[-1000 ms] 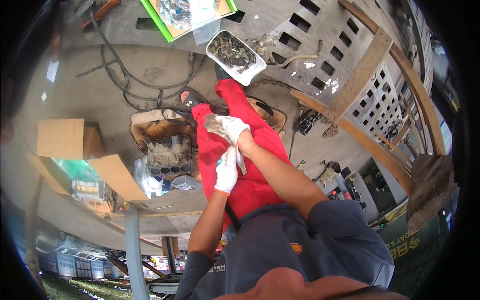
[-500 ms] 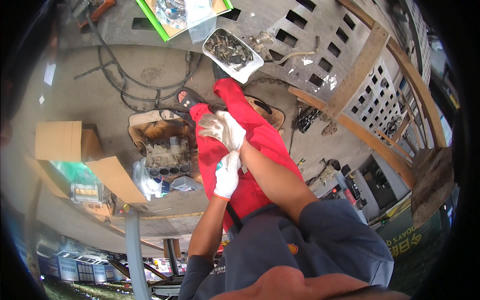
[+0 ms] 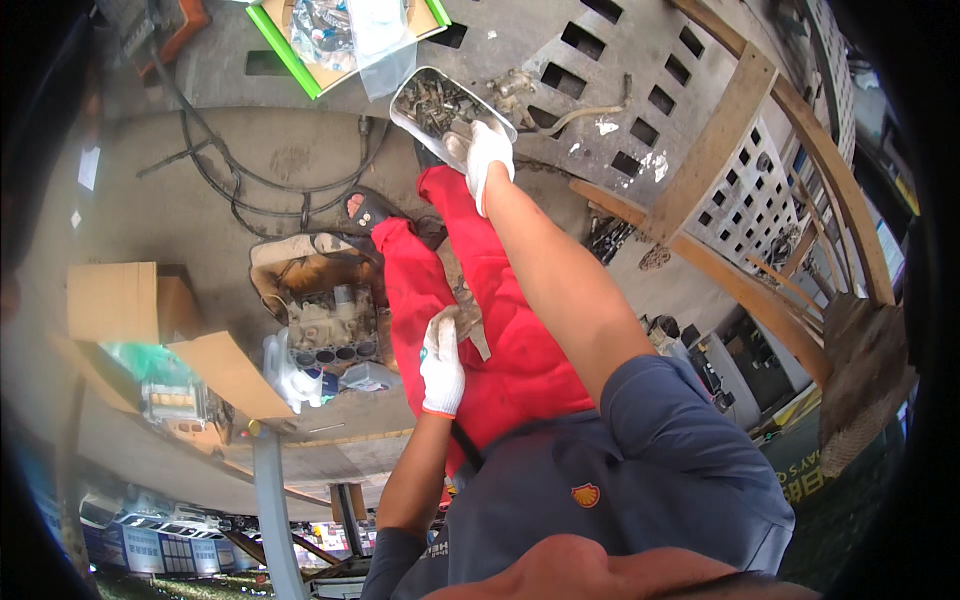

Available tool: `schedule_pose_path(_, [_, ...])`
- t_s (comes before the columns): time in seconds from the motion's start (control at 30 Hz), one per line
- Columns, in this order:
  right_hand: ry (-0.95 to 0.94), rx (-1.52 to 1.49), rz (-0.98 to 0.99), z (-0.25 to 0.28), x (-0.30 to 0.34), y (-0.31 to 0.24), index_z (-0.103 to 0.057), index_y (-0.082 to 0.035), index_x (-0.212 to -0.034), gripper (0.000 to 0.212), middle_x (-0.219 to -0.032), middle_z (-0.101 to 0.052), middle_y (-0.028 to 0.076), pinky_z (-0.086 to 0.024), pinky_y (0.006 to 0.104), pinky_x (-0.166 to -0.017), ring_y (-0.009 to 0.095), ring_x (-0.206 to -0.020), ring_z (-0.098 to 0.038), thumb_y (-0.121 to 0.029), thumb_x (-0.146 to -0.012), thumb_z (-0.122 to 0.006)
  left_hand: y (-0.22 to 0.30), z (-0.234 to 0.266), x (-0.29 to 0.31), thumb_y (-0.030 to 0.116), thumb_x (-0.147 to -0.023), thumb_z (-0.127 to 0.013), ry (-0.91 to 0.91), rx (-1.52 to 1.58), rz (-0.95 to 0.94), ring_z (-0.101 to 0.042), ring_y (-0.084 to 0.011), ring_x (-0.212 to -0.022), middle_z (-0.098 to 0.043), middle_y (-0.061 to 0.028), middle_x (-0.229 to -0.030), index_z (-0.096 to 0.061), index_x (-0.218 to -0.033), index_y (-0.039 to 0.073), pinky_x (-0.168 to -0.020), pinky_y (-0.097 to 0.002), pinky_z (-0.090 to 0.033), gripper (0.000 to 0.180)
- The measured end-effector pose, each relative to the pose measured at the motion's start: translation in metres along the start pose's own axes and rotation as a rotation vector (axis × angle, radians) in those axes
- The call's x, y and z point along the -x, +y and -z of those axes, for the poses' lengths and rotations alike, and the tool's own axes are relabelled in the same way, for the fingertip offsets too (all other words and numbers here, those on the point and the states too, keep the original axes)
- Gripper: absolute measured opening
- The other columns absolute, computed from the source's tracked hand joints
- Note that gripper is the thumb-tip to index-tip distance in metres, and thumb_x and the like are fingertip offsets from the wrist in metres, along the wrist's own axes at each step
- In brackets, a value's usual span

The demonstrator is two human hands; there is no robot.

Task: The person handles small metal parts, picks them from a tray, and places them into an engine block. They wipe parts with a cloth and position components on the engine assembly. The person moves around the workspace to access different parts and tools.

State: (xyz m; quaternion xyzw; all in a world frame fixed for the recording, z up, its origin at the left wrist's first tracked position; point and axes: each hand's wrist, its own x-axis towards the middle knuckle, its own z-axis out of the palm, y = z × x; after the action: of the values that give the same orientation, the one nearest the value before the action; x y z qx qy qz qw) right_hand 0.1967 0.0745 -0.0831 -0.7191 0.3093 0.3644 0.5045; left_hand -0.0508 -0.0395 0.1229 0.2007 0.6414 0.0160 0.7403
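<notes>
My right hand (image 3: 485, 152), in a soiled white glove, reaches over the near rim of a white plastic tub (image 3: 404, 112). The tub holds a heap of small dark metal parts (image 3: 436, 103). Its fingertips are down among the parts, so whether they grip anything is hidden. My left hand (image 3: 440, 365), also gloved in white, is over my lap with its fingers curled together. A greyish-brown shape (image 3: 466, 308) lies against its fingertips, between my red trouser legs; what it is I cannot make out.
Left of my legs sits an engine block (image 3: 335, 325) beside a white plastic jug (image 3: 288, 370). An open cardboard box (image 3: 115, 300) stands farther left. Ahead are a green-edged box (image 3: 282, 50) and a slotted metal plate (image 3: 560, 110). A wooden frame (image 3: 710, 150) is at right.
My hands were together over my lap, the left at the right glove's cuff. Now they are apart: the right has moved forward into the tub, while the left stays low with fingers curled.
</notes>
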Motion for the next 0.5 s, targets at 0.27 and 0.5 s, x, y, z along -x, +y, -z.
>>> schedule_pose_path(0.27, [0.206,-0.007,-0.186,-0.004,-0.113,0.068,-0.063,-0.012,-0.133,0.036,-0.118,-0.070,0.003,-0.055,0.0310,-0.077,0.020,-0.088,-0.066,-0.030,-0.101,-0.059,-0.031,0.013,0.002,0.033,-0.111,-0.052,-0.009,0.022,0.121,-0.069,-0.0195,-0.104,-0.071,-0.0118,-0.114,-0.062,-0.127,-0.004,-0.096,-0.0348,-0.055,0.041])
schedule_pose_path(0.5, [0.308,0.041,-0.123,-0.007,-0.127,0.060,-0.063,-0.012,-0.117,0.024,-0.105,-0.067,0.004,-0.051,0.0280,-0.058,0.017,-0.072,-0.062,-0.027,-0.099,-0.069,-0.042,0.020,0.001,0.034,-0.112,-0.050,0.028,0.021,0.132,-0.070,-0.0205,-0.097,-0.072,-0.0121,-0.107,-0.064,-0.123,-0.003,-0.091,-0.0360,-0.058,0.042])
